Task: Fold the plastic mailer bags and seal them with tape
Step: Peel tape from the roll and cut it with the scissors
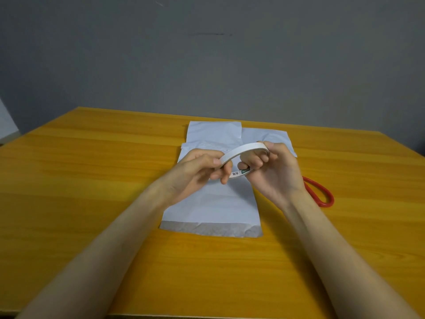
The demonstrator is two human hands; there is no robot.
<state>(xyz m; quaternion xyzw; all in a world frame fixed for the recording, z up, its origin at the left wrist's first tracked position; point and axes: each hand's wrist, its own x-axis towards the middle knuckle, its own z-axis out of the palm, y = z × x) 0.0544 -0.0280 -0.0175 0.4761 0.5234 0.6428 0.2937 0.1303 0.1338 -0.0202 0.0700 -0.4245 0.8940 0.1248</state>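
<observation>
**Holdings on the bench, as you see them**

1. Tape roll (243,150) — white, narrow, held in the air between your two hands, above the middle of the nearest mailer bag. The inner core carries a printed label with a few dark characters and a small green mark. The print is too small to read.
2. Your left hand (197,173): fingers (220,173) curled round the left side of the roll, thumb pressed on the outer face of the tape.
3. Your right hand (279,176): fingers (253,161) hooked through the roll's opening, thumb on top of its far right edge, so this hand grips the roll too.
4. Nearest mailer bag (213,203): white, lying flat on the bench and running away from you. A grey strip (211,229) crosses its near edge. No writing shows on it.
5. Further mailer bags: white sheets beyond the nearest one, one at the far left (213,132) and one at the far right (269,137), overlapping. You cannot tell the exact count.
6. Red loop (322,192): lies on the bench just right of your right wrist, which hides the rest of it.
7. Bench (92,180) — yellow-orange wood grain.
8. Wall (299,65): plain grey, with a faint dark streak (207,34).
</observation>
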